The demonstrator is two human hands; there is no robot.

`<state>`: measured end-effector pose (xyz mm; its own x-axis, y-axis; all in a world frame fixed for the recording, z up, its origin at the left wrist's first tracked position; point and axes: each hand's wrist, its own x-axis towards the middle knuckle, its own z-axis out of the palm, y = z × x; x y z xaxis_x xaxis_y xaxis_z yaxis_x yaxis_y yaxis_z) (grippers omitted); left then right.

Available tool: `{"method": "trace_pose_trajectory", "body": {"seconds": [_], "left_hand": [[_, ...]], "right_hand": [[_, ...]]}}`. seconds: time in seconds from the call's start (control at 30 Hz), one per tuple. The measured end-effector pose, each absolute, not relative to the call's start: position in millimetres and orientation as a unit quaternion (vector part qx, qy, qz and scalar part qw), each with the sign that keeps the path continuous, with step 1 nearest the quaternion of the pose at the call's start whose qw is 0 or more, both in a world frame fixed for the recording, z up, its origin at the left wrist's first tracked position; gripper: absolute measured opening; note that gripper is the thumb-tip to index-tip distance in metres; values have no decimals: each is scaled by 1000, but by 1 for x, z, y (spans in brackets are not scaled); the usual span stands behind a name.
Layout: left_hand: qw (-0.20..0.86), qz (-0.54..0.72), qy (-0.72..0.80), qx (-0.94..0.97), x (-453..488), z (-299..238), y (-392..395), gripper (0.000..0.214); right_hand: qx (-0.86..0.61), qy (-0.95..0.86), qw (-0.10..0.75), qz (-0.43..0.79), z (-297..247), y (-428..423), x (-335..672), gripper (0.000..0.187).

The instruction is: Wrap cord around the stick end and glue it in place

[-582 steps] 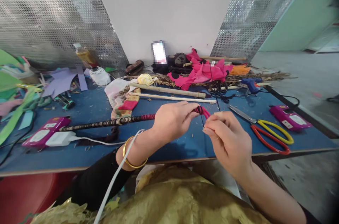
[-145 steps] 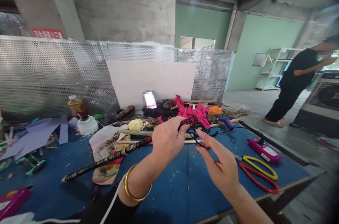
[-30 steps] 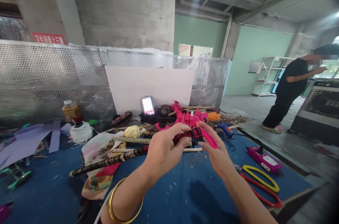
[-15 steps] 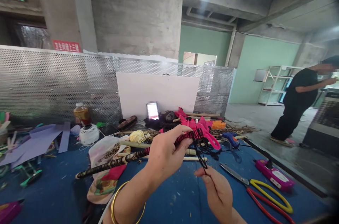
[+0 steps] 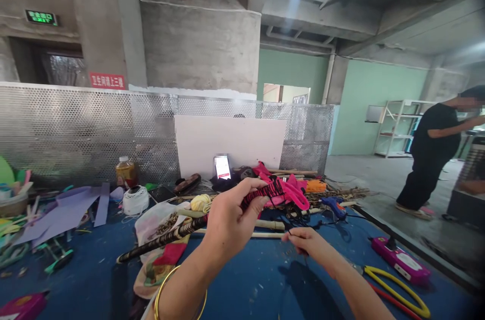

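Observation:
My left hand (image 5: 229,221) is closed around a long stick (image 5: 161,240) wound with dark and pale bands, slanting down to the left. Past my fingers, its upper end carries black cord windings (image 5: 273,190) over pink material, which ends in a bright pink loop (image 5: 301,198). Lower and to the right, my right hand (image 5: 308,243) pinches thin black cord between thumb and fingertips; much of the cord is hard to follow against the clutter. Large scissors with yellow and red handles (image 5: 401,289) lie beside my right forearm, which hides their blades in part.
On the blue table (image 5: 242,289) lie a purple power strip (image 5: 401,259), a blue glue gun (image 5: 333,207), a white cord spool (image 5: 135,201), yellow yarn (image 5: 200,203) and purple sheets (image 5: 64,211). A lit phone (image 5: 222,167) leans at the back. Another person (image 5: 435,148) stands far right.
My right hand has moved up and turned, its forearm now reaching across the scissors. The wound end and pink loop have shifted slightly in my left hand. The view has tilted up a little.

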<state>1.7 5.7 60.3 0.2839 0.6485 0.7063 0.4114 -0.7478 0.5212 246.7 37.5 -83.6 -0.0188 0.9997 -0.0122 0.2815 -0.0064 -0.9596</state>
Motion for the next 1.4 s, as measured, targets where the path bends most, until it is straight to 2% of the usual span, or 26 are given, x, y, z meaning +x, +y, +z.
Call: {"method": "trace_pose_trajectory", "body": {"seconds": [0.03, 0.1, 0.2, 0.27, 0.3, 0.37, 0.43, 0.5, 0.57, 0.63, 0.7, 0.8, 1.0, 1.17, 1.27, 1.4], "left_hand": [[121, 492, 336, 794, 2, 60, 6, 20], [125, 479, 340, 799, 4, 58, 7, 20], [131, 456, 353, 806, 8, 54, 8, 19], [141, 446, 356, 809, 10, 52, 9, 18], [148, 442, 354, 811, 12, 51, 9, 18], [157, 439, 354, 811, 13, 50, 10, 19], [157, 438, 359, 809, 14, 49, 11, 19], [152, 433, 364, 810, 15, 48, 12, 19], [156, 422, 361, 817, 17, 47, 13, 19], [163, 418, 355, 820, 18, 46, 14, 18], [171, 421, 351, 819, 19, 45, 16, 18], [190, 432, 347, 811, 18, 45, 18, 19], [314, 427, 310, 789, 20, 44, 21, 21], [441, 399, 269, 758, 23, 46, 18, 16], [465, 373, 264, 758, 24, 47, 16, 12], [448, 341, 258, 785, 26, 45, 14, 12]], "right_hand": [[-553, -571, 441, 416, -79, 34, 250, 26], [-521, -547, 545, 363, -69, 26, 251, 40], [-411, -470, 724, 295, -52, 13, 233, 38], [-343, -492, 737, 310, -43, 5, 210, 38], [-326, -529, 718, 313, -40, 1, 197, 39], [-344, -596, 665, 290, -37, -9, 176, 27], [-361, -626, 663, 196, -36, -20, 165, 13], [-330, -623, 704, 81, -33, -30, 164, 15], [-257, -632, 730, 35, -25, -37, 168, 17], [-176, -664, 721, 90, -16, -39, 168, 22], [-103, -661, 716, 199, -8, -37, 163, 27], [-56, -578, 745, 328, -7, -34, 152, 32], [-70, -391, 801, 448, -20, -31, 156, 40], [-105, -263, 768, 574, -24, -11, 174, 41], [-123, -272, 739, 604, -25, 10, 188, 43], [-127, -290, 721, 616, -19, 30, 207, 44]]}}
